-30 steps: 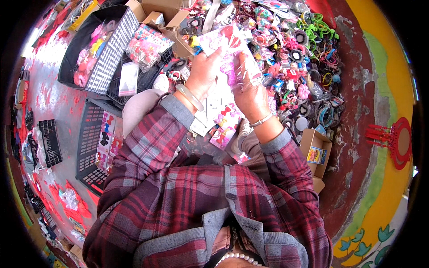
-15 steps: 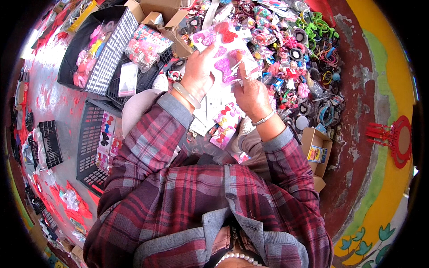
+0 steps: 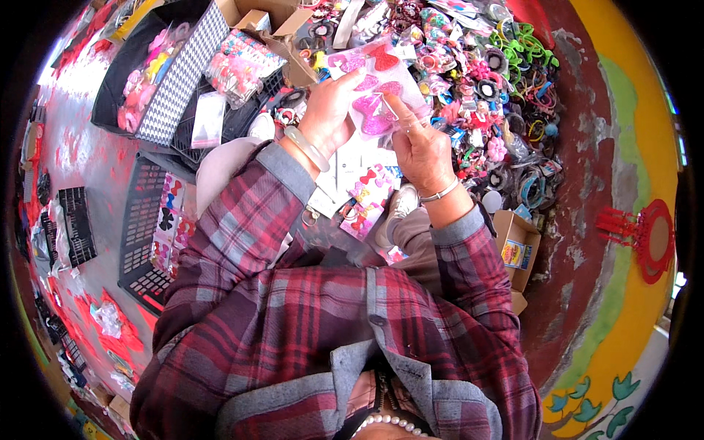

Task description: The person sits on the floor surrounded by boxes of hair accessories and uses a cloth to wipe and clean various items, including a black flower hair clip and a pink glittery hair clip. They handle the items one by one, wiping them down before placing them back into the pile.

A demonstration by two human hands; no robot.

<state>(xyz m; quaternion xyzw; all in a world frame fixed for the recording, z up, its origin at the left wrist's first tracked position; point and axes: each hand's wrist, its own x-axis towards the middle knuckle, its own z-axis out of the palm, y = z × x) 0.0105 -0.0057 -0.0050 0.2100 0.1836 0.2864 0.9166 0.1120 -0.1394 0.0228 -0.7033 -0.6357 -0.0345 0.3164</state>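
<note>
since the earlier frames both hands have lowered a little and the clear plastic card of pink and red glitter bows (image 3: 375, 86) is now tilted more toward the camera, with the right index finger laid across its middle. the left hand (image 3: 328, 116) holds the left edge of the card, fingers closed on it from behind and thumb side in front; the right hand (image 3: 420, 147) pinches the lower right part, fingers pressed together on the plastic.

much is hard to make out. the lower part of the card is covered by both hands, so how many bows it carries i cannot tell. the heap of colourful hair ties and clips (image 3: 499, 95) behind the card is too crowded to separate into single pieces, and its far side is cut by the dark rim of the picture. the smaller white cards with bows (image 3: 367, 194) on the lap are partly hidden by the forearms in plaid sleeves.

the held card is transparent and shiny, with a red bow near the top and pink ones under it. it stays in the air above the lap, in front of the heap. the black plastic basket (image 3: 139, 213) lies at the person's left, and the small cardboard box (image 3: 517, 246) at the right.
</note>
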